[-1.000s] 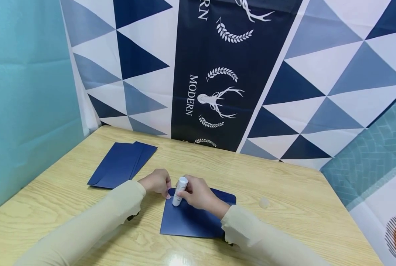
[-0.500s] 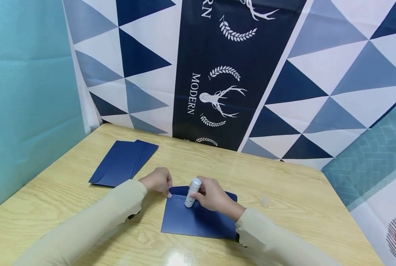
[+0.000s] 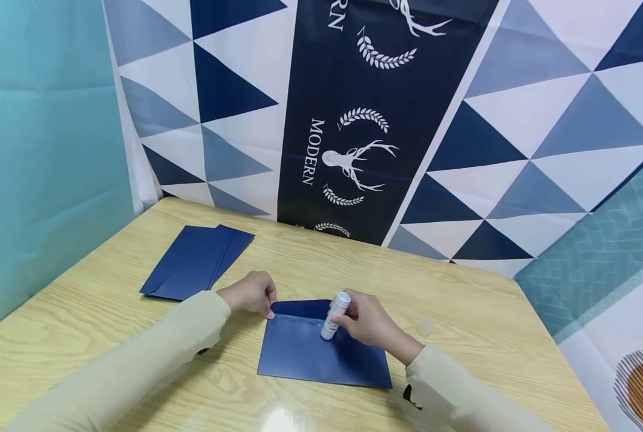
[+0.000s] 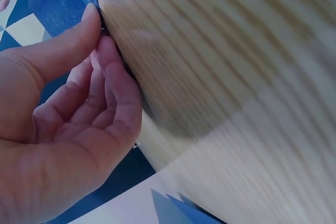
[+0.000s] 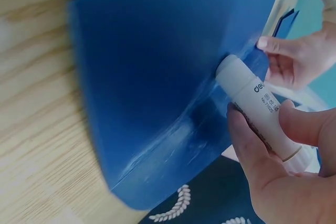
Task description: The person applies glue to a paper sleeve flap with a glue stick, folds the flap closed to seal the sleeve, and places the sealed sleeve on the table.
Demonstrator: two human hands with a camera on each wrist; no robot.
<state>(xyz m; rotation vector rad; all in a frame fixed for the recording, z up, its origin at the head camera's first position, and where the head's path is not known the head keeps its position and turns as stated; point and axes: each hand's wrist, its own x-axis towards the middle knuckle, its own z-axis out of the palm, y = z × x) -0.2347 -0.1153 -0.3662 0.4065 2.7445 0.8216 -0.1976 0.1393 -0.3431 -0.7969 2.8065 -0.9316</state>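
A navy blue envelope (image 3: 321, 363) lies on the table with its flap (image 3: 297, 308) folded out at the far side. At its left end, my left hand (image 3: 252, 294) pinches the corner near the fold between thumb and index finger. My right hand (image 3: 372, 321) grips a white glue stick (image 3: 334, 316), tilted, its lower end against the envelope close to the fold line. The right wrist view shows printed lettering on the glue stick (image 5: 257, 100) and shiny streaks along the flap. Fingers partly hide the glue stick's far side.
Several more navy envelopes (image 3: 183, 264) lie overlapping at the back left of the wooden table (image 3: 451, 372). A small round translucent piece (image 3: 424, 327) lies right of the right hand. A patterned cloth (image 3: 354, 120) hangs behind the table's far edge.
My right hand has slid the glue stick rightward along the envelope, from near the left corner to about the middle. The left hand keeps its pinch at the corner.
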